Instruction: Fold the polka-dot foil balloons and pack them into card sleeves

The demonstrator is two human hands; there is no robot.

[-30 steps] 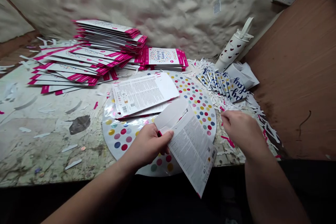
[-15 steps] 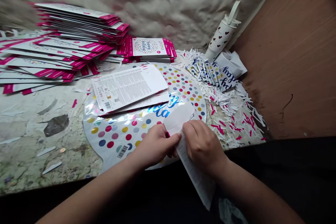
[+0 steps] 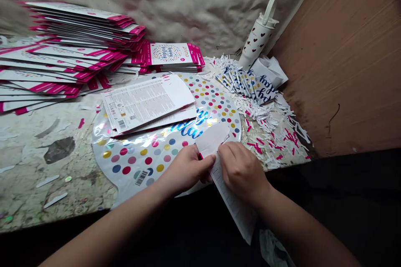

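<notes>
My left hand point(image 3: 187, 170) and my right hand point(image 3: 241, 171) both pinch a folded white printed card point(image 3: 233, 202) at its upper end, just above the table's front edge. Its white flap point(image 3: 211, 138) rises past my fingers, and its lower end hangs down off the table. A small pink edge shows beside my left thumb. Under my left hand lies a round foil balloon point(image 3: 134, 158) with coloured dots and blue lettering. Another text-printed card point(image 3: 145, 106) and a sheet beneath it lie on the balloon, beyond my hands.
Stacks of pink-edged birthday packaging cards point(image 3: 81, 29) fill the back left of the scuffed table point(image 3: 40, 183). Shredded white and pink paper point(image 3: 269, 131) and blue-lettered foil packets point(image 3: 247, 85) lie to the right. Behind them stands a heart-patterned white bottle point(image 3: 257, 39), beside a brown board point(image 3: 338, 62).
My right hand has moved from the shredded paper onto the card, so both hands now hold it. The card has swung from lying across the balloon to hanging lower, exposing more balloon lettering.
</notes>
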